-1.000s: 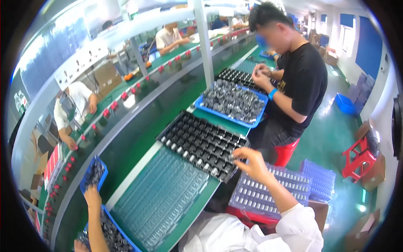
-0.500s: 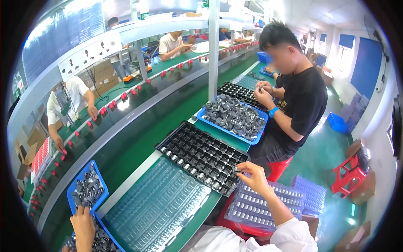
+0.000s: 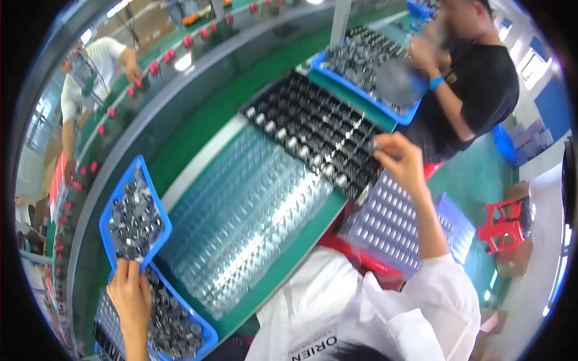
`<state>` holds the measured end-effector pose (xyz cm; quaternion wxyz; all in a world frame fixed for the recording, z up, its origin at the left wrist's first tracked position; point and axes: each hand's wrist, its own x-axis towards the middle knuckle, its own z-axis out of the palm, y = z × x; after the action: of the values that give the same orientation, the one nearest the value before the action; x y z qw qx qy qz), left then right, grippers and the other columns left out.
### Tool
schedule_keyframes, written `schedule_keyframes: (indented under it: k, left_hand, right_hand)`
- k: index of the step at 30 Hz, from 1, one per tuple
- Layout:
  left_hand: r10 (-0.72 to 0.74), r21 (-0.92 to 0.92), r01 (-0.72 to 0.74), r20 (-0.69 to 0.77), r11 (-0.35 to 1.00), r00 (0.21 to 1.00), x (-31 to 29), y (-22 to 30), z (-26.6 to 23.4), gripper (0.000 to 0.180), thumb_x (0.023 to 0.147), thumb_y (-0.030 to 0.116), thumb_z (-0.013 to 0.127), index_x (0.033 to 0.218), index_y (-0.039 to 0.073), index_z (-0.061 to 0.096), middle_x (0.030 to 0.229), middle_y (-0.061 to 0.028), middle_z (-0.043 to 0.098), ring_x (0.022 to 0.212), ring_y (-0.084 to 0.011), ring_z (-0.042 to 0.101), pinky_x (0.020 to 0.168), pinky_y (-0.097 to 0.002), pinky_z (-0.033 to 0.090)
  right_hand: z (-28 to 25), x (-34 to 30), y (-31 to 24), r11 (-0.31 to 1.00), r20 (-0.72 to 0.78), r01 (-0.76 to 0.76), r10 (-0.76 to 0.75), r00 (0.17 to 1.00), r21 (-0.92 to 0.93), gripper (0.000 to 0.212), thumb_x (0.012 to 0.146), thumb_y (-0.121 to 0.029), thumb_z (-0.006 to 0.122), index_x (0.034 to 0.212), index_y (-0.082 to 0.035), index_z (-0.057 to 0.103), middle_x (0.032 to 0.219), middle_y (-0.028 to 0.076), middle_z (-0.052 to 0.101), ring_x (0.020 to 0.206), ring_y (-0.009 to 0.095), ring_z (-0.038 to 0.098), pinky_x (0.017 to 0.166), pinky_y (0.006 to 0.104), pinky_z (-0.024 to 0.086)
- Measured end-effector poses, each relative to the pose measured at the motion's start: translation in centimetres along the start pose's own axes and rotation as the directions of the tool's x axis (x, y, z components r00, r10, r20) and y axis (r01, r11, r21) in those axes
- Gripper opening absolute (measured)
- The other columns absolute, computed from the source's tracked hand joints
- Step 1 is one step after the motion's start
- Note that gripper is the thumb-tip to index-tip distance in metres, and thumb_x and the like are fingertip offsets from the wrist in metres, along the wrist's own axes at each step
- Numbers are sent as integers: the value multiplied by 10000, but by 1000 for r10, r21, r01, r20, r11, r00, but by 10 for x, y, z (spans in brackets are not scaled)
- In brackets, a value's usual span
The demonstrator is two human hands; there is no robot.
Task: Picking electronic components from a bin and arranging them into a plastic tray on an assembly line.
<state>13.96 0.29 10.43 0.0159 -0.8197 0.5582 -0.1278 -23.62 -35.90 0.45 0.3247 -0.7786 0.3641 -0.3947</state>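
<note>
My left hand is at the near end of a blue bin of small metal parts. Its fingers are pressed together, and their tips reach in among the parts; what they grip is hidden. My right hand pinches at the right end of a black compartment tray, thumb and forefinger drawn together. A small greyish bit shows at those fingertips, too blurred to name. Silver pieces sit in the tray's near row of pockets. A second blue bin of dark grey parts lies beneath my left wrist.
Clear ribbed plastic trays cover the green bench between the bins. Beyond the black tray stands a large blue bin of grey parts, beside a co-worker in black. Filled clear trays rest on a red stool. A conveyor carries red pieces.
The whole view has tilted downward, so bench and trays appear higher up. Both hands stay at about the same places, the left at the bin's near end, the right at the tray's right end.
</note>
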Motion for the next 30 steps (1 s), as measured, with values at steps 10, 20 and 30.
schedule_keyframes:
  k: [10, 20, 30]
  left_hand:
    - [11, 2, -11, -2, 1000, 1000, -36, 26, -16, 193, 738, -29, 609, 907, 17, 528, 900, -134, 539, 703, -354, 575, 548, -429, 418]
    - [3, -34, -2, 39, 999, 999, -44, 48, -19, 170, 721, -17, 623, 850, 25, 522, 825, -126, 513, 642, -341, 558, 516, -423, 415]
    - [-10, -138, 25, 109, 990, 994, -53, 61, -21, 159, 708, -16, 604, 834, 16, 514, 867, -163, 524, 693, -390, 546, 579, -465, 398]
  right_hand:
    - [16, 13, 9, 988, 251, 147, -132, 959, -43, 193, 761, 65, 652, 943, 50, 587, 1053, 133, 654, 962, 199, 644, 847, 292, 497]
    - [12, 26, 14, 927, 564, 366, -263, 783, -75, 195, 719, -6, 698, 897, -18, 619, 996, 87, 666, 946, 272, 614, 818, 356, 492]
    - [26, 25, 24, 883, 575, 469, -389, 719, 11, 225, 707, 4, 676, 918, -38, 608, 915, 107, 609, 923, 305, 573, 794, 397, 477]
